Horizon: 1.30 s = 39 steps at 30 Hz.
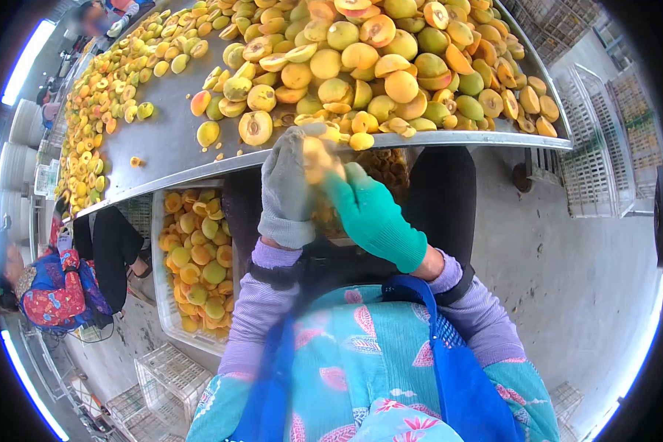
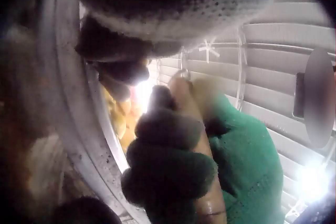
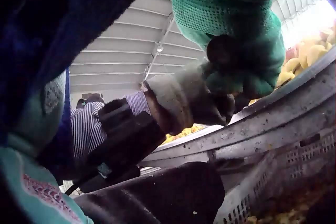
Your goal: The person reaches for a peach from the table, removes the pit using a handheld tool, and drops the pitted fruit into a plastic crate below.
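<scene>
The left hand (image 1: 287,190), in a grey glove, holds a blurred apricot piece (image 1: 317,158) at its fingertips, just off the table's front edge. Close against it is the right hand (image 1: 379,217) in a green glove. In the left wrist view the right hand's dark, shaded fingers (image 2: 170,166) curl round a wooden-looking handle (image 2: 210,198) with a small metal loop (image 2: 181,74) at its tip. The handle's round end (image 3: 221,49) shows under the green glove (image 3: 231,14) in the right wrist view, beside the grey glove (image 3: 184,98). Fingers hide much of the fruit.
Whole and halved apricots (image 1: 401,87) lie heaped on the metal table (image 1: 155,158). A crate of halves (image 1: 199,258) stands below at left, with another container between the knees. Stacked crates (image 1: 586,140) are at right. Another person (image 1: 59,287) sits at far left.
</scene>
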Motion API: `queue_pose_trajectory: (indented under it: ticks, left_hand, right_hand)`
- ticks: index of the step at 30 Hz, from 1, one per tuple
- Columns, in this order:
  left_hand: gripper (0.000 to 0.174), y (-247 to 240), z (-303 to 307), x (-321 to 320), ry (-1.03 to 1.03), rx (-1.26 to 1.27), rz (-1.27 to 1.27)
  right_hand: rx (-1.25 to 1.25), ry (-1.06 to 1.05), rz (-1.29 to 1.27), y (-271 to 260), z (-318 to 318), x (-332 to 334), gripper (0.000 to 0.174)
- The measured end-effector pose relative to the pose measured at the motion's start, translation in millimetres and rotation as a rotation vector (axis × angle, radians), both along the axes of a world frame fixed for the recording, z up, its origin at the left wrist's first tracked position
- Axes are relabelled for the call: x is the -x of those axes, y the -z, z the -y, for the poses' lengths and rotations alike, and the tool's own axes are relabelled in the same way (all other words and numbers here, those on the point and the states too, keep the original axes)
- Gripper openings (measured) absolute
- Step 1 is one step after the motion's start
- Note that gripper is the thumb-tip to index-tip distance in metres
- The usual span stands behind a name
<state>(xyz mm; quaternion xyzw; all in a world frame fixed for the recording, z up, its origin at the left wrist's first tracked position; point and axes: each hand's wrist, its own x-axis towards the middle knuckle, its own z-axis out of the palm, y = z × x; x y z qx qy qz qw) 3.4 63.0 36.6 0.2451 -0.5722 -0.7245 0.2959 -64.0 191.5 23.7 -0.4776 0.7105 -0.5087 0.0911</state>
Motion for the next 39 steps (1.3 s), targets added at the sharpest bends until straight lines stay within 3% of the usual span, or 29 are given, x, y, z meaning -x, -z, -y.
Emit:
queue_pose_trajectory:
  ticks: [1, 2, 5, 11, 13, 15, 17, 18, 20, 22, 24, 26, 27, 28, 29, 31, 32, 33, 36, 38, 39]
  left_hand:
    - [0.023, -2, -2, 1, 0.014, -0.112, 0.000]
    - [0.030, -4, -5, 4, -0.004, 0.020, -0.001]
    - [0.033, -7, -5, 6, -0.040, -0.094, 0.042]
    - [0.036, 5, 10, 8, -0.045, 0.050, 0.198]
    - [0.036, -3, 18, 10, 0.061, 0.159, 0.245]
    - [0.036, -8, 23, 11, 0.152, 0.199, 0.253]
    - [0.037, -13, 33, 14, 0.233, 0.180, 0.212]
    - [0.036, -16, 36, 13, 0.299, 0.080, 0.162]
    - [0.036, -25, 27, 5, 0.235, 0.226, -0.057]
    - [0.037, -25, 27, -5, 0.172, 0.025, -0.183]
    - [0.037, -3, 28, -13, 0.146, -0.582, -0.277]
    - [0.035, -7, 26, -37, -0.363, -0.308, -0.029]
    - [0.033, -7, 44, -70, -0.392, 0.107, 0.157]
    - [0.032, -7, 63, -104, -0.497, 0.507, 0.369]
    - [0.030, 15, 90, -139, -0.552, 1.337, 0.591]
    - [0.026, 51, 127, -203, -0.591, 1.037, 1.202]
    - [0.025, 55, 138, -230, -0.341, 0.862, 1.520]
    - [0.025, 45, 144, -231, -0.082, 0.666, 1.806]
    - [0.026, 14, 171, -202, -0.596, 1.096, 1.170]
    - [0.023, -28, 177, -131, -0.550, 0.997, 0.956]
    - [0.026, -12, 199, -103, -0.449, 1.249, 0.871]
  right_hand:
    - [0.003, 0.021, -0.087, 0, 2, -2, 0.022]
    - [0.014, 0.030, -0.160, 1, 5, -2, 0.022]
    - [0.064, 0.040, -0.347, 10, 12, -1, 0.023]
    - [0.142, -0.032, 0.369, 17, 25, -13, 0.031]
    - [0.263, -0.002, 0.387, 15, 29, -26, 0.035]
    - [0.187, -0.023, 0.664, 6, 31, -30, 0.038]
    - [-0.102, -0.092, 1.177, -13, 32, -24, 0.041]
    - [-0.005, -0.288, 1.484, -16, 31, -19, 0.041]
    - [0.162, -0.758, 2.099, -20, 31, -11, 0.041]
    - [0.171, -0.946, 2.293, -18, 38, -9, 0.041]
    - [0.114, -1.017, 2.253, -31, 39, -13, 0.043]
    - [0.012, -0.961, 2.091, -38, 35, -9, 0.045]
    - [-0.053, -0.876, 1.954, -37, 31, -6, 0.045]
    - [-0.108, -0.717, 2.001, -33, 27, 1, 0.044]
    - [-0.145, -0.600, 1.923, -30, 27, 5, 0.044]
    - [-0.184, -0.350, 1.758, -26, 24, 14, 0.043]
    - [-0.233, -0.281, 1.518, -31, 27, 16, 0.043]
    - [-0.252, -0.273, 1.595, -27, 29, 20, 0.042]
    - [-0.267, -0.280, 1.801, -18, 40, 22, 0.042]
    - [-0.283, -0.279, 1.758, -25, 47, 12, 0.041]
    - [-0.286, -0.279, 1.736, -28, 51, 7, 0.041]
